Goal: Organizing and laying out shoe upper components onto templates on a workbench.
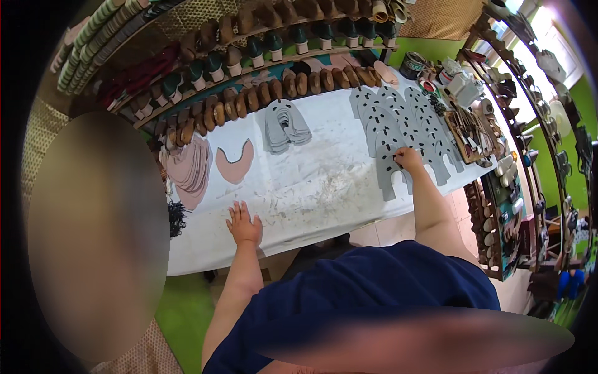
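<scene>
Several overlapping grey pieces [379, 141] lie rightward on the white table [280, 206]; the right hand [408, 159] curls over them — whether pinching anything, one cannot tell; the left hand [245, 229] is spread; a light touch should preserve their overlap.

Grey pieces [405, 121], flat, on my right: arch-shaped, matte. They lie overlapped like shingles in three columns running away from me, fairly neat. Small black tabs [389, 168] dot them, dark against the grey, sitting flat. Nearest piece of the left column shows most, its open end and two legs toward me. My right hand [409, 159] is over this column; pinched tab or not, can't tell.
</scene>
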{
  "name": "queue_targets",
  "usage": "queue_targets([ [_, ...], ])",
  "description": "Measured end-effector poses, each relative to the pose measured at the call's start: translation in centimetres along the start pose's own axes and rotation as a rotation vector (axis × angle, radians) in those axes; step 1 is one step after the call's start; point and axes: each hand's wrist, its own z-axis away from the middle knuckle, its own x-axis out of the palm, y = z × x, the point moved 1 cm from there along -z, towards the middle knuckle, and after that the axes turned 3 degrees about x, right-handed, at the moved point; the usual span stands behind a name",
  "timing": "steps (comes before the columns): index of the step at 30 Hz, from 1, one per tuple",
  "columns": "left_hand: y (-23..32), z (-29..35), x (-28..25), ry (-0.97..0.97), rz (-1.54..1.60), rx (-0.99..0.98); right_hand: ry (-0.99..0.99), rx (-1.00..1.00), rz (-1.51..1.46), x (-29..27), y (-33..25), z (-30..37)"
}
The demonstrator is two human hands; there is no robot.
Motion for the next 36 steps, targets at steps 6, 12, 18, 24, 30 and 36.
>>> queue_targets([
  [6, -0.4, -0.5, 0.1, 0.029, 0.044, -0.002, 0.066, -0.008, 0.549, 1.7, -2.3, -1.4],
  [12, -0.7, -0.4, -0.2, 0.018, 0.088, -0.017, 0.0, -0.223, 0.6, 1.1, -12.4, -6.0],
  [18, -0.4, -0.4, -0.8, -0.01, 0.095, -0.018, 0.047, -0.545, 0.263, 6.7, -28.6, -14.1],
  [24, -0.4, -1.1, -0.8, 0.008, 0.123, 0.023, -0.025, -0.457, 0.132, 14.5, -39.2, -18.8],
  [30, -0.8, -1.6, -0.5, -0.02, 0.111, 0.002, 0.04, -0.503, 0.147, 16.3, -39.9, -19.4],
  [36, -0.7, -1.4, -0.5, -0.027, 0.11, -0.002, 0.11, -0.599, -0.055, 14.0, -38.5, -15.9],
])
